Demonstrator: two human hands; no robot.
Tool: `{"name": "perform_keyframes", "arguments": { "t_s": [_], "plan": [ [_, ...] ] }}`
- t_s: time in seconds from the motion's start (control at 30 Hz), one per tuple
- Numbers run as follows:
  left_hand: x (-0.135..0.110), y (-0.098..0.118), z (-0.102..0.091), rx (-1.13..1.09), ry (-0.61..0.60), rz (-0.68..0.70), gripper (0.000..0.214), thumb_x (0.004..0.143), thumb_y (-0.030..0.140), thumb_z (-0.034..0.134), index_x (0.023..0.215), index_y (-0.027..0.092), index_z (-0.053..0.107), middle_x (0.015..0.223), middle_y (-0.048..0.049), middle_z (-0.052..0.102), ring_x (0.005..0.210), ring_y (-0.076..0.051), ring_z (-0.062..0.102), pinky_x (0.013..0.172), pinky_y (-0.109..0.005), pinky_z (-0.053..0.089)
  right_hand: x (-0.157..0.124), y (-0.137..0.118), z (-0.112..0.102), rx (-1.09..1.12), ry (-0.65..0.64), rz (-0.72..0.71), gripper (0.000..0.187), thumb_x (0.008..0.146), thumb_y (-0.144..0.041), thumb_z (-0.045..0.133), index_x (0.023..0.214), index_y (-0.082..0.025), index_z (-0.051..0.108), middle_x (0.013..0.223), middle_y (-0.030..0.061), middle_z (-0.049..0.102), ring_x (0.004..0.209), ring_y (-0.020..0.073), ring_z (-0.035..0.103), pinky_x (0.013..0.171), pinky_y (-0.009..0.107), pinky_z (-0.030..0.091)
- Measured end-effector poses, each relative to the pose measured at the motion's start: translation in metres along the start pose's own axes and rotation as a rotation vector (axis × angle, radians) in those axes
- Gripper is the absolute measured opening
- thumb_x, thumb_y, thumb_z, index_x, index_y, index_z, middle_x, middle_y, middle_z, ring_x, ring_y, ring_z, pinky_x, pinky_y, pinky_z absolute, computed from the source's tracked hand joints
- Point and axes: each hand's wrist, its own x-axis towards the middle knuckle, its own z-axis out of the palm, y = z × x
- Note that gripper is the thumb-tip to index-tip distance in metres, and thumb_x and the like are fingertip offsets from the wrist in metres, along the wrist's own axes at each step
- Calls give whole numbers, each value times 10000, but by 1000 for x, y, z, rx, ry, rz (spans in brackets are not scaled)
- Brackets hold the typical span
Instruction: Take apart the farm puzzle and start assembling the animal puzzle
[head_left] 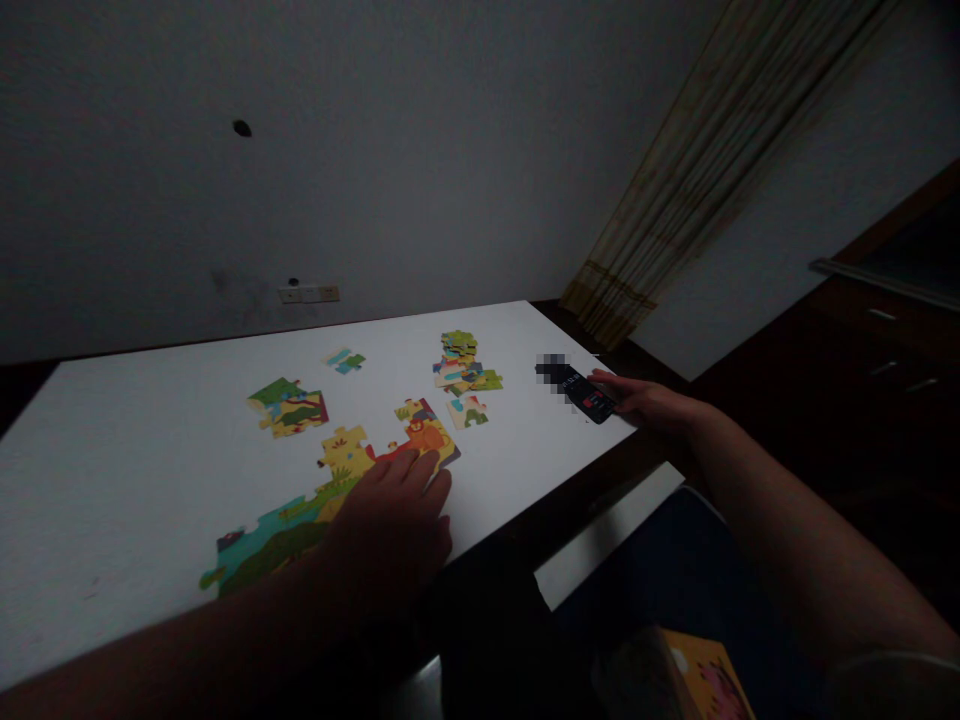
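Observation:
My left hand (pixel 394 515) lies on the near edge of a partly joined jigsaw puzzle (pixel 292 530), fingers stretched out over its red and orange part. The puzzle shows green and teal scenery and a lion-like animal; my hand and forearm cover some of it. At the table's right edge, my right hand (pixel 652 402) grips a dark smartphone (pixel 589 395) by its near end, with the screen lit and partly blurred out. A smaller joined puzzle section (pixel 292 408) sits farther back on the left. Toward the middle there is a loose pile of puzzle pieces (pixel 459 350), with a single piece (pixel 469 411) just in front.
Another small puzzle section (pixel 345 360) lies near the back of the white table (pixel 150 430). Behind stand a wall with sockets (pixel 309 294) and a curtain (pixel 645 240). Below the right edge is a yellow box (pixel 705 675); dark drawers (pixel 862 370) stand at right.

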Motion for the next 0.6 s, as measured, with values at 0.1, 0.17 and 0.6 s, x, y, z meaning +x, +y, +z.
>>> {"name": "perform_keyframes", "arguments": {
  "t_s": [0.1, 0.17, 0.6],
  "plan": [
    [0, -1, 1, 8, 14, 9, 251, 897, 232, 663, 1123, 188, 762, 1256, -176, 805, 1134, -358, 739, 946, -548, 670, 0, 0, -1, 59, -18, 0, 852, 646, -161, 805, 1466, -391, 819, 1797, 20, 586, 1663, 367, 544, 1320, 401, 464],
    [0, -1, 1, 6, 14, 3, 251, 889, 221, 667, 1121, 191, 758, 1258, -177, 804, 1136, -358, 735, 943, -547, 669, 0, 0, 0, 102, -7, 14, 822, 643, -178, 792, 1438, -384, 826, 1771, 27, 622, 1633, 388, 578, 1313, 436, 487],
    [-1, 0, 5, -28, 31, 1, 258, 903, 251, 643, 1123, 171, 752, 1249, -205, 792, 1175, -386, 724, 958, -588, 658, -1, -6, 23, 164, 127, -67, 626, 710, -322, 782, 1336, -323, 766, 1474, 112, 798, 1424, 424, 721, 1235, 593, 579]
  ]
}}
